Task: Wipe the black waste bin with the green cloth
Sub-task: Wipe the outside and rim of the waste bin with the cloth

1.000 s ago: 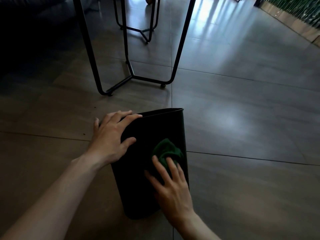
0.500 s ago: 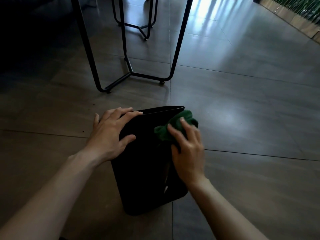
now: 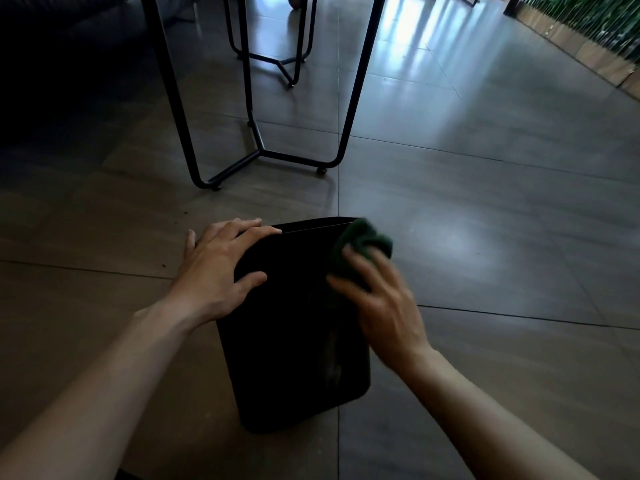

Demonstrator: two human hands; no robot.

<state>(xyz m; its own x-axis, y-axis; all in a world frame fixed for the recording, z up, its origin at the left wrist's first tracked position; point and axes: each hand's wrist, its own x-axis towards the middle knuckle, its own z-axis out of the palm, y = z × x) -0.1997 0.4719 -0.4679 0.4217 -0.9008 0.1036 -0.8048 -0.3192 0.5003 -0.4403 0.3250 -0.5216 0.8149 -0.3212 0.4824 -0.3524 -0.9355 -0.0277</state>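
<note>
Black waste bin (image 3: 294,334) on side, mouth pointing away; left hand (image 3: 216,268) flat on it; right hand (image 3: 381,306) presses green cloth (image 3: 363,239).

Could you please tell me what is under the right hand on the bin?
Under the right hand lies the green cloth, bunched against the bin's far right top corner. Its far end shows past the fingers; the rest, and the bin wall beneath, are covered.
</note>
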